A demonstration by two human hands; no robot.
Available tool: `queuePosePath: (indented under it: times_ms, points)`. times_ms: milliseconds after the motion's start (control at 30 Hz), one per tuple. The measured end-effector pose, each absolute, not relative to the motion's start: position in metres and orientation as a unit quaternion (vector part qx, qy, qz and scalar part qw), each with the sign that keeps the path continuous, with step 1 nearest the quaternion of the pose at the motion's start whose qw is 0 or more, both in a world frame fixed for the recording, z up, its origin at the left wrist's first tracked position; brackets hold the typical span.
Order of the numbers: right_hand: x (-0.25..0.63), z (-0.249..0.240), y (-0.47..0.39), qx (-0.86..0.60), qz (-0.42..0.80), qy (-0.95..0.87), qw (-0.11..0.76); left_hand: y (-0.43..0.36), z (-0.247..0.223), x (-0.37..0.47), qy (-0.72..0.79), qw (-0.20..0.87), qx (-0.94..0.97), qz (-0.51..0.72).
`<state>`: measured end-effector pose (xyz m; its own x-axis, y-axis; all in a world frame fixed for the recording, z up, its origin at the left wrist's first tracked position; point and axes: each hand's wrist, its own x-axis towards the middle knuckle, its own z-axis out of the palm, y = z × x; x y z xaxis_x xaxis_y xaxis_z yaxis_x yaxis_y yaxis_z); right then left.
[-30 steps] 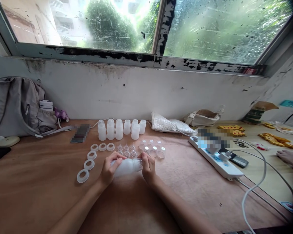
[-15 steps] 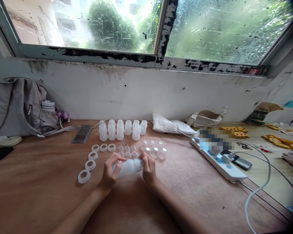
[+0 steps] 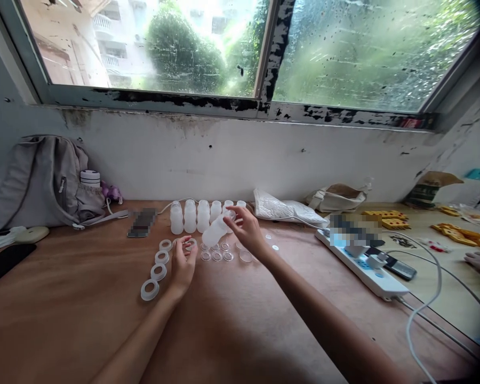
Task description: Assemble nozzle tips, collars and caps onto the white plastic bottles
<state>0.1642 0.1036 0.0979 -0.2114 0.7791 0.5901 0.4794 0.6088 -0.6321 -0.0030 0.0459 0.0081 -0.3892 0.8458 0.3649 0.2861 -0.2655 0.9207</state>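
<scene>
Right hand (image 3: 243,228) has its fingers closed on the neck of a frosted bottle (image 3: 215,231) at frame center, tilted, neck toward upper right. Left hand (image 3: 184,262) is lower left of it, fingers loosely curled over the white rings (image 3: 150,289) — can't tell if they grip one. Rings run in a bent line left of center on the desk (image 3: 92,298). Upright bottles (image 3: 176,218) stand behind, partly hidden by the held one — clear round parts (image 3: 228,256) lie just below it. Power strip (image 3: 364,269) sits right of center.
</scene>
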Motion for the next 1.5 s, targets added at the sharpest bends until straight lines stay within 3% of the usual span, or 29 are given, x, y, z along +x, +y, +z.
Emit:
queuePosePath:
  times_ms: [133,300,500,867,1033,1100,1300,1500]
  points:
    - [0.155,0.111,0.141,-0.453,0.076,-0.778,0.429,0.048,0.006,-0.008,0.588,0.133,0.583,0.545]
    - [0.141,0.099,0.175,-0.499,0.049,-0.783,0.369,0.041,0.005,-0.012,0.621,-0.016,0.699,0.354]
    - [0.133,0.081,0.189,-0.532,0.031,-0.788,0.308,0.040,-0.001,-0.015,0.663,-0.069,0.700,0.257]
    - [0.138,0.079,0.194,-0.533,0.005,-0.794,0.292,0.050,-0.026,-0.018,0.651,-0.103,0.703,0.268]
    - [0.150,0.069,0.153,-0.480,0.006,-0.780,0.401,0.051,-0.023,-0.020,0.655,-0.128,0.701,0.251]
    - [0.156,0.052,0.126,-0.489,0.040,-0.771,0.407,0.050,-0.020,-0.019,0.658,-0.140,0.696,0.251]
    - [0.173,-0.011,0.076,-0.568,0.099,-0.737,0.353,0.046,-0.006,-0.013,0.643,-0.119,0.697,0.295]
    - [0.178,-0.023,0.085,-0.581,0.101,-0.753,0.294,0.042,-0.001,-0.004,0.538,0.014,0.732,0.418]
